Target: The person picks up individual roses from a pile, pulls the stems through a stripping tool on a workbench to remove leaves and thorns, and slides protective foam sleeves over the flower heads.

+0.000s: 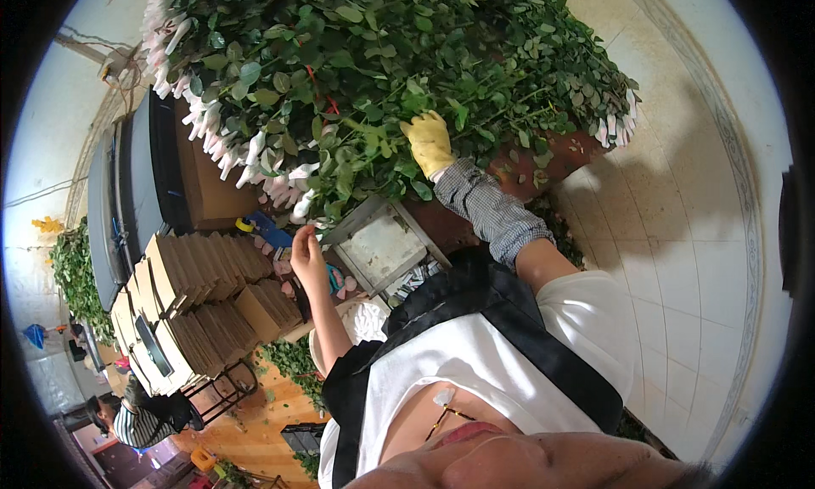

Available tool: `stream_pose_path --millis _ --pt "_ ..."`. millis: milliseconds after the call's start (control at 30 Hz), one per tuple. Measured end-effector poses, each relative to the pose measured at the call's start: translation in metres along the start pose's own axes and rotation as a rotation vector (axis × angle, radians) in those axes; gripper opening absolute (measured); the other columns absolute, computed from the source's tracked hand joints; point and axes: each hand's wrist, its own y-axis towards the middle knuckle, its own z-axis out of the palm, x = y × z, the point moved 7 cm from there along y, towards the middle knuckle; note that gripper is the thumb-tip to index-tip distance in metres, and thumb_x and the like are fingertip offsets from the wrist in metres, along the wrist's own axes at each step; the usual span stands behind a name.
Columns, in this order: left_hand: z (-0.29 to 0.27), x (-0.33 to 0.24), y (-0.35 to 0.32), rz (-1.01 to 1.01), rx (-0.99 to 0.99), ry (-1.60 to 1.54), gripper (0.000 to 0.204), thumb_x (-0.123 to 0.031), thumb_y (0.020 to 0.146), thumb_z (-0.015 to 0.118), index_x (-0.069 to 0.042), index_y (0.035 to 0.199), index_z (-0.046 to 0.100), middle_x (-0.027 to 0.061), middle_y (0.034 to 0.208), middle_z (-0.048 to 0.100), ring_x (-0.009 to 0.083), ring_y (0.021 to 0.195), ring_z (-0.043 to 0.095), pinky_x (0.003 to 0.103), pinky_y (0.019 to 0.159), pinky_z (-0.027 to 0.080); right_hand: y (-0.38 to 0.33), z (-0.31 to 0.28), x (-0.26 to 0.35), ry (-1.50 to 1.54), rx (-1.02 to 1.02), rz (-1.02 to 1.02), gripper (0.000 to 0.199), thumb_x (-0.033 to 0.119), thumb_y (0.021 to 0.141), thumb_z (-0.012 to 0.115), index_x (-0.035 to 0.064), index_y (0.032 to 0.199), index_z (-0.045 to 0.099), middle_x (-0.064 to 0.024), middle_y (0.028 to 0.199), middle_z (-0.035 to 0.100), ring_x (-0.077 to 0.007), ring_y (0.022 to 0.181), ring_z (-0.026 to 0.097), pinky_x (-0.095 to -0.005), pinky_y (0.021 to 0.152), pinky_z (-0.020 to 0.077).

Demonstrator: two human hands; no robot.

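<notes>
Dozens of long-stemmed roses with pale wrapped buds lie heaped in a leafy green mass across a dark red table, with stacks of flattened brown cardboard sleeves and a square grey metal frame just beside it. Deep in the foliage, the right hand, in a yellow rubber glove and checked sleeve, presses flat and open on the stems, gripping nothing visible. Near the buds at the heap's edge, the bare left hand is raised with fingers loosely curled; whether it holds anything cannot be made out. Leaves hide most stems.
</notes>
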Motion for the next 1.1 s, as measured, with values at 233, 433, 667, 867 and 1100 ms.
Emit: stream_pose_path --millis 233,433,667,867,1100 --pt "0.025 -0.034 -0.047 0.115 -0.016 0.151 0.015 -0.005 0.099 0.057 0.000 0.108 0.068 0.0081 0.098 0.068 0.0133 0.089 0.062 0.027 0.078 0.049 -0.033 0.030 -0.026 0.100 0.371 -0.062 0.052 0.026 0.091 0.064 0.0126 0.140 0.053 -0.0154 0.143 0.054 -0.0359 0.131 0.050 -0.0480 0.118 0.0286" --pt "0.045 -0.027 -0.073 0.012 0.011 0.097 0.014 0.000 0.097 0.056 -0.001 0.104 0.067 0.0078 0.097 0.067 0.0150 0.084 0.061 0.026 0.075 0.047 -0.065 0.039 -0.031 -0.205 0.621 -0.304 0.091 0.040 0.083 0.072 0.0168 0.158 0.024 -0.0159 0.159 0.031 -0.0336 0.142 0.036 -0.0492 0.121 0.0215" --pt "0.059 -0.048 -0.073 0.099 0.044 0.234 0.014 0.001 0.096 0.056 -0.001 0.104 0.067 0.0084 0.092 0.065 0.0148 0.081 0.059 0.027 0.071 0.045 0.011 0.070 -0.019 -0.183 0.339 -0.386 0.054 0.003 0.086 0.058 0.0136 0.138 0.048 -0.0127 0.140 0.051 -0.0337 0.129 0.048 -0.0492 0.106 0.0430" --pt "0.058 -0.061 -0.079 0.142 0.077 0.306 0.013 0.000 0.096 0.056 -0.001 0.103 0.068 0.0104 0.092 0.066 0.0190 0.082 0.062 0.029 0.074 0.048 0.078 0.057 -0.012 -0.085 0.761 -0.251 0.026 0.007 0.085 0.066 0.0029 0.110 0.070 -0.0140 0.107 0.070 -0.0286 0.091 0.067 -0.0394 0.081 0.0567" --pt "0.052 -0.060 -0.087 0.059 0.092 0.300 0.014 -0.005 0.099 0.056 0.000 0.104 0.067 0.0110 0.097 0.068 0.0198 0.088 0.064 0.031 0.075 0.049 0.168 0.037 -0.043 -0.140 0.843 -0.567 0.064 0.043 0.080 0.079 0.0003 0.124 0.063 -0.0168 0.112 0.070 -0.0296 0.100 0.068 -0.0405 0.086 0.0545"
